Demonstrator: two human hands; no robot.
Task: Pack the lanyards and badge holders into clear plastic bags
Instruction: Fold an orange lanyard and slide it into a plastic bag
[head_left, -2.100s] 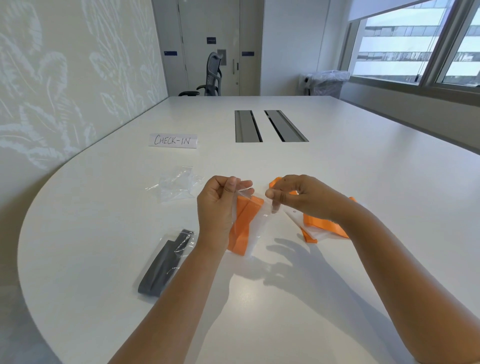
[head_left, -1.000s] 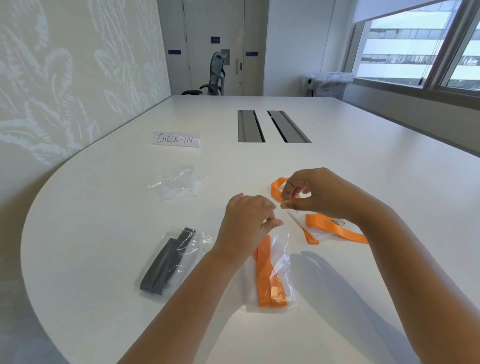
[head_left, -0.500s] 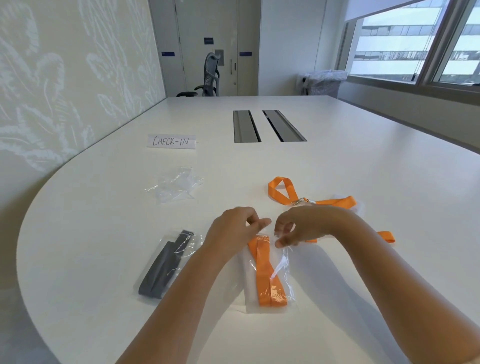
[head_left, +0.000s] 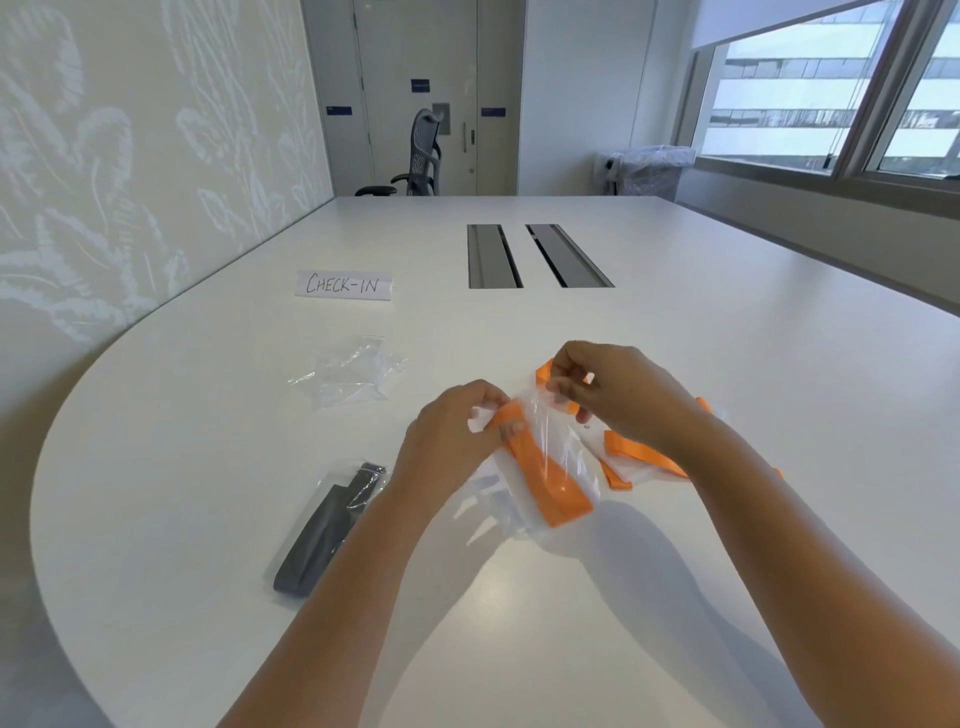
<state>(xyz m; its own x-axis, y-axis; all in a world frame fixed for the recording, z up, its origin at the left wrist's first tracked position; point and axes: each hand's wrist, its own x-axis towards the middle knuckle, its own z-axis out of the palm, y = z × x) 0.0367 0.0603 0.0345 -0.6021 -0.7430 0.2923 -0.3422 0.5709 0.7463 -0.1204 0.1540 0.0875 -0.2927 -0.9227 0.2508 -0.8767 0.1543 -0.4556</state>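
Note:
A clear plastic bag (head_left: 563, 462) with a folded orange lanyard (head_left: 545, 473) inside is lifted just above the white table (head_left: 571, 597). My left hand (head_left: 452, 441) pinches the bag's top left corner. My right hand (head_left: 618, 395) pinches its top right edge. Behind my right wrist a second orange lanyard (head_left: 644, 457) lies loose on the table with a clear badge holder (head_left: 636, 470) under it, partly hidden by my arm. A dark grey lanyard in its own clear bag (head_left: 327, 525) lies to the left. A pile of empty clear bags (head_left: 350, 376) sits further back.
A paper sign reading CHECK-IN (head_left: 343, 285) lies beyond the bags. Two grey cable hatches (head_left: 535, 255) are set in the table's middle. An office chair (head_left: 418, 156) stands at the far end, and a bin (head_left: 649, 171) stands by the window.
The bagged orange lanyard lay flat on the table half a second ago; both hands have now raised its top end, tilting the bag up and to the right.

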